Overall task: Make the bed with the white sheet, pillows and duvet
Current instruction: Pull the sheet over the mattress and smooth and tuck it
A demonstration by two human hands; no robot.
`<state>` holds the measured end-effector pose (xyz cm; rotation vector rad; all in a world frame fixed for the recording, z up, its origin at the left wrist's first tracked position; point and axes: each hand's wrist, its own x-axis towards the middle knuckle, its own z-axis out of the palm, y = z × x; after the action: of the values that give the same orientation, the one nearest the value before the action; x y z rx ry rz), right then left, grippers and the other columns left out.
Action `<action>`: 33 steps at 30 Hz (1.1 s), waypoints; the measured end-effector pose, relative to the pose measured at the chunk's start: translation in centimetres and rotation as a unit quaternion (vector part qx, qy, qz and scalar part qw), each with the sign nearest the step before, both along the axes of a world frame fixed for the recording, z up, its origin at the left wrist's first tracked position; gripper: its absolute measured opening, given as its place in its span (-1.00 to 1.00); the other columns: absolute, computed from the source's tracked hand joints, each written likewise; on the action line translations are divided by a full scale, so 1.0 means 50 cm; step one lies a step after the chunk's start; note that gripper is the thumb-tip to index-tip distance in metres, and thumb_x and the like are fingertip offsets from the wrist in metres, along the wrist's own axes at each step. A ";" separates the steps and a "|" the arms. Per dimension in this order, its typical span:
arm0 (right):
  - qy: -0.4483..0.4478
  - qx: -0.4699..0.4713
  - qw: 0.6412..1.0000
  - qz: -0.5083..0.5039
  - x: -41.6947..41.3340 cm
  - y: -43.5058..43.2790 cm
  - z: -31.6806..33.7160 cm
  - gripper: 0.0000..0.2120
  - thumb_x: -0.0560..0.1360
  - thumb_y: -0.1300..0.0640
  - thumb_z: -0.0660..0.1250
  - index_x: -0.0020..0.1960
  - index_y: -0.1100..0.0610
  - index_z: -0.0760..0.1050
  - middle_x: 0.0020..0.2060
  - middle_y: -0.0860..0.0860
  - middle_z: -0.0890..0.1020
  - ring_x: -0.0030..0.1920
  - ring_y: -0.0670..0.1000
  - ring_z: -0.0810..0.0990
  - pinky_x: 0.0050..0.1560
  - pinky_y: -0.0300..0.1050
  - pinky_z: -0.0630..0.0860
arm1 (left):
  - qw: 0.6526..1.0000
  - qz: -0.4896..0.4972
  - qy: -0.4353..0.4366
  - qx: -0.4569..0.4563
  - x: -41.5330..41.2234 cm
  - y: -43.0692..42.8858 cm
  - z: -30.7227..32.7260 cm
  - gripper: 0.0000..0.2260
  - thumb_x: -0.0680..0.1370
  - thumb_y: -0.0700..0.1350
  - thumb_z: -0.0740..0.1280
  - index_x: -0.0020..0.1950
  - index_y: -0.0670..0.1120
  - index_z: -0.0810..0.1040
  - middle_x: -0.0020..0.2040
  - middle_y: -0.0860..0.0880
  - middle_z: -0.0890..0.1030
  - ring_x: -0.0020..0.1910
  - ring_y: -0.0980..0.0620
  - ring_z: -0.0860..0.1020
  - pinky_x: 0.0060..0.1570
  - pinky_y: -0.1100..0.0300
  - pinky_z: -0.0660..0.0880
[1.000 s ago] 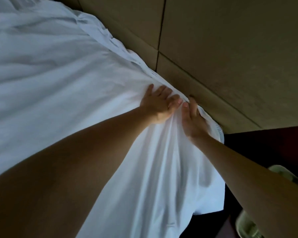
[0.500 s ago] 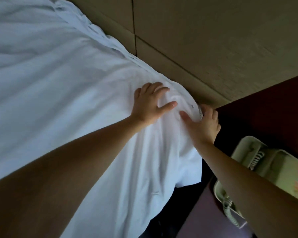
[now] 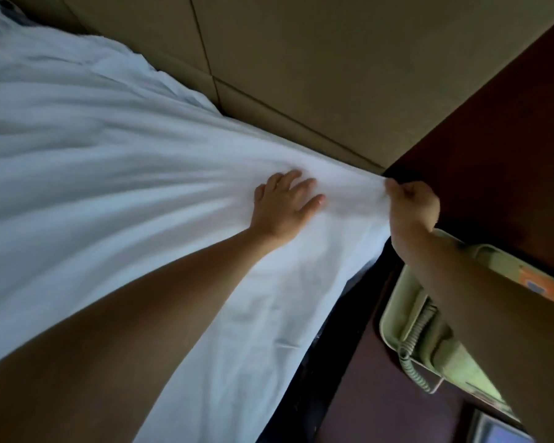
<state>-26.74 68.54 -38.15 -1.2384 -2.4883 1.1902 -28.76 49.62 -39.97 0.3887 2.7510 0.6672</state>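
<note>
The white sheet (image 3: 109, 161), filling the frame's left, is pinched at its centre-right corner by the right hand (image 3: 413, 209); just leftward it is pressed under the left hand's (image 3: 282, 209) spread fingers (image 3: 301, 186).

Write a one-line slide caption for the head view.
Left hand presses the white sheet flat while the right hand pinches its edge taut beside the panelled headboard, near a bedside telephone.

Dim, soft light, slight motion blur throughout, strong wide-angle bending at the edges, deep shadow lower right.
</note>
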 end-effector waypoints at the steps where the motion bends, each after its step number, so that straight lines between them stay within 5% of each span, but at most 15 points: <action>1: 0.000 -0.006 1.000 -0.003 0.007 -0.004 -0.007 -0.66 0.54 -0.03 0.27 0.09 0.25 0.49 -0.04 0.14 0.58 -0.02 0.14 0.52 -0.11 -0.04 0.41 | 0.999 -0.027 -0.026 -0.029 -0.003 0.008 -0.004 -0.55 0.59 0.22 0.03 0.46 0.13 0.27 0.53 0.01 0.14 0.49 -0.04 0.08 0.38 0.02 0.05; 4: -0.018 0.083 0.994 0.068 0.041 -0.037 -0.013 -0.60 0.52 -0.06 0.28 0.21 0.21 0.43 0.17 0.16 0.51 0.20 0.20 0.44 0.15 0.06 0.35 | 0.988 -0.079 -0.095 -0.091 -0.016 0.028 -0.008 -0.55 0.63 0.17 -0.11 0.52 0.15 0.06 0.56 0.02 -0.08 0.53 -0.01 -0.10 0.44 -0.04 -0.12; 7: 0.018 0.171 0.957 0.235 0.072 -0.086 -0.011 -0.54 0.50 -0.16 0.18 0.18 0.18 0.49 0.15 0.13 0.55 0.18 0.20 0.48 0.12 0.04 0.36 | 0.989 -0.084 -0.055 -0.112 -0.037 0.026 -0.009 -0.54 0.63 0.15 -0.11 0.53 0.10 0.04 0.56 0.04 -0.04 0.53 0.02 -0.08 0.44 -0.03 -0.13; 10: -0.063 0.112 0.927 0.352 0.059 -0.118 -0.032 -0.40 0.51 -0.25 -0.04 0.40 0.05 0.33 0.41 0.05 0.35 0.42 0.11 0.25 0.38 0.02 0.15 | 0.986 -0.103 -0.005 -0.128 -0.059 0.008 -0.013 -0.54 0.64 0.11 -0.11 0.54 0.05 0.04 0.55 0.06 0.03 0.53 0.04 -0.06 0.45 -0.01 -0.13; 12: -0.141 0.039 0.922 0.358 0.028 -0.125 -0.051 -0.45 0.59 -0.21 -0.07 0.51 0.00 0.08 0.52 -0.02 0.07 0.52 0.03 -0.03 0.47 0.00 -0.09 | 0.974 -0.141 -0.020 -0.179 -0.076 -0.001 -0.029 -0.52 0.63 0.12 -0.15 0.55 0.05 -0.03 0.56 0.06 -0.02 0.53 0.03 -0.08 0.45 -0.05 -0.17; 14: -0.170 0.015 0.922 0.348 0.005 -0.129 -0.070 -0.44 0.60 -0.19 -0.10 0.53 0.01 -0.01 0.53 -0.04 0.00 0.52 0.01 -0.10 0.48 0.04 -0.14 | 0.961 -0.161 -0.040 -0.223 -0.092 -0.002 -0.044 -0.51 0.63 0.14 -0.18 0.54 0.06 -0.06 0.56 0.07 -0.04 0.53 0.02 -0.08 0.43 -0.12 -0.20; 19: -0.182 0.060 0.923 0.333 -0.008 -0.145 -0.096 -0.45 0.59 -0.20 -0.08 0.50 0.03 0.07 0.50 -0.03 0.11 0.50 0.03 0.01 0.46 0.09 -0.08 | 0.963 -0.153 -0.085 -0.204 -0.136 0.012 -0.039 -0.56 0.64 0.07 -0.15 0.53 0.06 0.04 0.53 0.07 0.06 0.51 0.01 0.01 0.43 -0.20 -0.15; 21: -0.151 0.119 0.925 0.329 -0.011 -0.154 -0.081 -0.46 0.58 -0.21 -0.07 0.44 0.06 0.22 0.44 0.04 0.27 0.45 0.08 0.16 0.43 0.02 0.03 | 0.976 -0.152 -0.100 -0.124 -0.154 -0.006 -0.023 -0.55 0.63 0.05 -0.13 0.46 -0.03 0.23 0.46 -0.03 0.27 0.45 -0.04 0.20 0.43 -0.10 0.03; 24: -0.038 0.177 0.923 0.339 -0.024 -0.185 -0.051 -0.40 0.52 -0.20 -0.11 0.28 0.15 0.43 0.24 0.10 0.50 0.26 0.15 0.40 0.26 -0.05 0.22 | 0.996 -0.020 -0.043 0.077 -0.170 -0.067 -0.007 -0.53 0.57 0.13 0.01 0.12 -0.17 0.55 0.08 -0.15 0.60 0.10 -0.13 0.53 0.12 0.06 0.41; 27: 0.017 0.177 0.902 0.394 -0.048 -0.232 -0.037 -0.34 0.47 -0.19 -0.17 0.25 0.16 0.47 0.22 0.10 0.53 0.23 0.17 0.44 0.24 -0.02 0.27 | 0.988 0.103 0.107 0.035 -0.193 -0.135 -0.012 -0.63 0.60 0.04 0.12 0.21 -0.18 0.50 0.16 -0.19 0.53 0.15 -0.16 0.48 0.12 0.05 0.39; 33: -0.011 0.112 0.878 0.465 -0.115 -0.319 -0.039 -0.44 0.54 -0.16 -0.09 0.42 0.08 0.30 0.38 0.02 0.38 0.40 0.07 0.28 0.39 -0.06 0.13 | 0.972 0.235 0.012 -0.002 -0.267 -0.208 0.002 -0.66 0.62 -0.03 0.14 0.08 -0.30 0.50 0.09 -0.25 0.57 0.12 -0.17 0.50 0.08 0.11 0.34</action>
<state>-32.51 52.59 -40.11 0.0841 -3.1995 0.9218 -42.10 39.23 -39.89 -0.2727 2.8843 0.7633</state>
